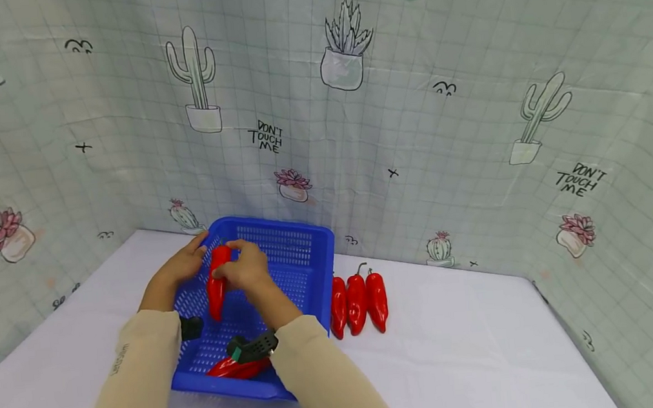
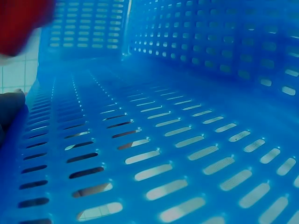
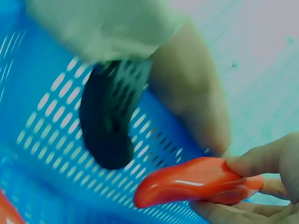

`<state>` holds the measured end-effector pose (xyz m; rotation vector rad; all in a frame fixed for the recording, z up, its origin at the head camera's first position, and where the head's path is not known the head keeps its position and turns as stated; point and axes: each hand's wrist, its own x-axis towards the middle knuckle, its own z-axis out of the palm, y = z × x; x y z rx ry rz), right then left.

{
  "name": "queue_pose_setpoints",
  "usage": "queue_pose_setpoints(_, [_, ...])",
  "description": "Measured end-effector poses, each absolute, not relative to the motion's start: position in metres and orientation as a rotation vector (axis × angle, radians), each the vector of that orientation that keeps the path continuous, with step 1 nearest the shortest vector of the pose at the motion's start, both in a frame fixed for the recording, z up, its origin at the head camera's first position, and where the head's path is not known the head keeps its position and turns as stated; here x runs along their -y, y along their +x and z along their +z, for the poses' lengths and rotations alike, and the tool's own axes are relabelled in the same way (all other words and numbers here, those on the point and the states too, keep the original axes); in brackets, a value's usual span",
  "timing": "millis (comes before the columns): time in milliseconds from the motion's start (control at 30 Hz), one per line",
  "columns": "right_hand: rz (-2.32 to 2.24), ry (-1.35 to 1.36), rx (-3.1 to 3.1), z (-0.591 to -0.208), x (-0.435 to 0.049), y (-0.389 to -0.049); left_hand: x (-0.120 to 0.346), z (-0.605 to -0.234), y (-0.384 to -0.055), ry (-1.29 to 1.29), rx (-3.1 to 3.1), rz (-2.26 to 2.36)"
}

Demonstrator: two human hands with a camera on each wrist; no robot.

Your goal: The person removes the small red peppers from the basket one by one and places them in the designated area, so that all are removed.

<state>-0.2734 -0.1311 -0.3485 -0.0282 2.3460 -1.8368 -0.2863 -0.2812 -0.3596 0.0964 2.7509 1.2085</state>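
Note:
My right hand (image 1: 248, 267) pinches a glossy red chili pepper (image 1: 215, 291) near its stem end, thumb on one side and fingers on the other. The pepper hangs tip down over the left part of a blue plastic basket (image 1: 324, 256); in the right wrist view the red pepper (image 3: 187, 184) points away from the fingers. My left hand (image 1: 183, 266) grips the basket's left rim near the back corner. More red pepper (image 1: 238, 368) lies inside along the basket's front wall, partly hidden by the right wrist's dark camera.
Three red peppers (image 1: 357, 303) lie side by side on the white tabletop (image 1: 460, 335), just right of the basket. Behind the table hangs a cloth (image 1: 412, 119) printed with potted cacti. Dark wrist cameras (image 1: 254, 348) stick out over the basket from both sleeves.

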Motion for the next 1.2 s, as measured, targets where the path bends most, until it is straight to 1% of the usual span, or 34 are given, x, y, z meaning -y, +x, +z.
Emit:
queue_pose_setpoints(100, [-1.921,-0.033,-2.223,-0.344,0.127,-0.272,0.279,-0.361,-0.286,0.087,-2.760,1.192])
queue_pose_setpoints(300, [-2.000,-0.134,-2.074,-0.336,0.115,-0.270,0.278,-0.363,-0.286,0.104,-2.762,1.195])
queue_pose_setpoints(533, [-1.998,-0.215,-2.080,-0.327,0.098,-0.276,0.279,-0.362,-0.286,0.098,-2.763,1.224])
queue_pose_setpoints(933, [-1.971,-0.357,-2.061,-0.323,0.052,-0.290,0.276,-0.360,-0.286,0.176,-2.793,1.212])
queue_pose_setpoints(1200, [-1.964,-0.453,-2.058,-0.326,0.023,-0.295,0.277,-0.361,-0.283,0.142,-2.781,1.232])
